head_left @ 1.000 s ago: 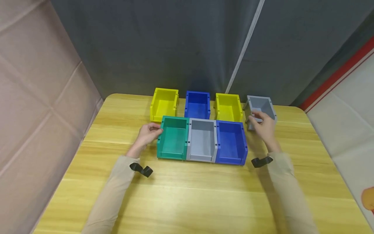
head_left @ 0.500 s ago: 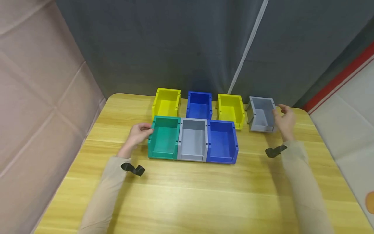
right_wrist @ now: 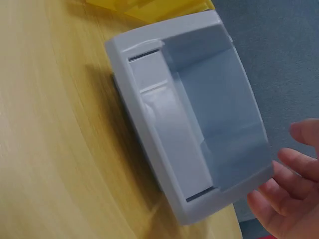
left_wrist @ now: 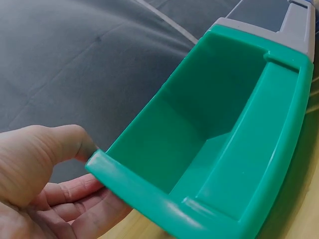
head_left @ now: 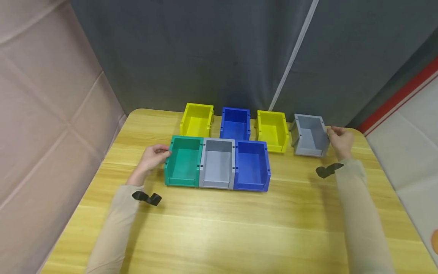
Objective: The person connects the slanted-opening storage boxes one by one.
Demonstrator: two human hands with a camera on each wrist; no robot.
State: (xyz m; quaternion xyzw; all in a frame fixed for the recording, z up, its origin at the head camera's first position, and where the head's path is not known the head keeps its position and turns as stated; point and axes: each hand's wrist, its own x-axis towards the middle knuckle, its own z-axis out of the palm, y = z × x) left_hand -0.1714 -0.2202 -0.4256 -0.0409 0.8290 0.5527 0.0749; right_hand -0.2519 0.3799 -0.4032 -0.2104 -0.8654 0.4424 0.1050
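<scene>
My left hand point(head_left: 153, 156) pinches the left wall of a green storage bin point(head_left: 183, 161); in the left wrist view, the thumb lies at the rim corner and the fingers outside the wall. Side by side to the right of the green bin stand a grey bin point(head_left: 217, 163) and a blue bin point(head_left: 251, 165), forming a front row. At the back right, my right hand point(head_left: 341, 142) is beside the right wall of another grey bin point(right_wrist: 219, 99). Its fingers are loosely bent with fingertips right at that wall, and the thumb is apart from the bin.
Behind the front row stand a yellow bin point(head_left: 196, 120), a blue bin point(head_left: 235, 123) and a second yellow bin point(head_left: 272, 131), spaced apart. A dark curtain point(head_left: 188, 57) hangs behind the wooden table point(head_left: 219, 232).
The front row of green, grey and blue bins has slid left with my left hand. My right hand has moved from the back grey bin's front left to its right side; that bin has turned slightly.
</scene>
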